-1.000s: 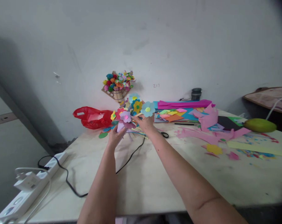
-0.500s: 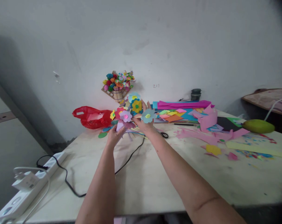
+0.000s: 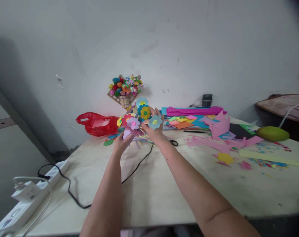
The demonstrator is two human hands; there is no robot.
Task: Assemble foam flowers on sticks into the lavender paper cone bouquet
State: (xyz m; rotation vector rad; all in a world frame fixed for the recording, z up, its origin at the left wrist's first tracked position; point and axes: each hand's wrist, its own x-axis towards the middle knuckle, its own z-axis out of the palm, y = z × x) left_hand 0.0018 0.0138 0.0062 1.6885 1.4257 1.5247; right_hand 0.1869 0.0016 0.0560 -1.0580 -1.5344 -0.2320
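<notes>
My left hand (image 3: 121,143) is closed around the lower part of a bunch of paper flowers, whose stems are mostly hidden. A lilac flower (image 3: 133,123), a mustard-and-teal flower (image 3: 145,112) and a small yellow flower (image 3: 119,121) show in the bunch. My right hand (image 3: 154,131) is at the bunch's right side, its fingers pinching a stem. Against that hand shows a grey-blue paper flower (image 3: 155,121) with a yellow centre. Thin stick stems lie below and behind the hands.
A red plastic bag (image 3: 97,124) lies left of the bunch. Scissors (image 3: 174,143), stacked coloured paper (image 3: 184,121), pink scraps (image 3: 221,143) and a green fruit (image 3: 273,133) are to the right. A power strip (image 3: 23,204) and black cable (image 3: 138,166) occupy the left side. A flower basket (image 3: 125,100) hangs on the wall.
The grey-blue flower has shifted slightly left and up, with the fingers of my right hand. My left hand and its bunch stay almost still.
</notes>
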